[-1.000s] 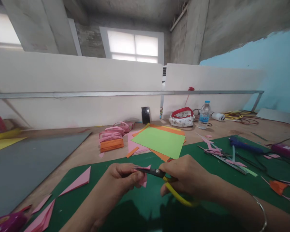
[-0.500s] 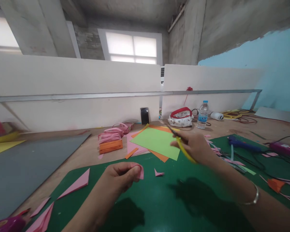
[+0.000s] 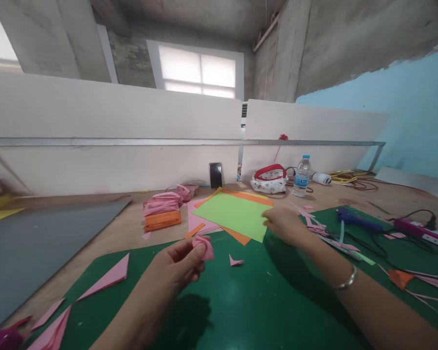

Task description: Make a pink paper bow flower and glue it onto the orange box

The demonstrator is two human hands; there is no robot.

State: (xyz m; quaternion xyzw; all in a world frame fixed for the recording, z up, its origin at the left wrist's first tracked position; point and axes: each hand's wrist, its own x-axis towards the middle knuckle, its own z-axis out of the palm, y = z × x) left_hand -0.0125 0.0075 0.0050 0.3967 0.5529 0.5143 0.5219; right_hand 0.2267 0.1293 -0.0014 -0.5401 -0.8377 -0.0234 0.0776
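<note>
Pink folded paper, clamped between thumb and fingertips in the grip of the left hand, over the green mat toward its far edge! Right hand at the lime sheet, by its right corner; can't tell whether that grip's closed. Far along the desk, a bottle, blue label too small to read.

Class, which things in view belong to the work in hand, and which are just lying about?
Likely in the work:
pink paper in the left hand;
pink scrap;
green mat.

Apparently lying about:
black phone;
water bottle;
red-trimmed pouch.
</note>
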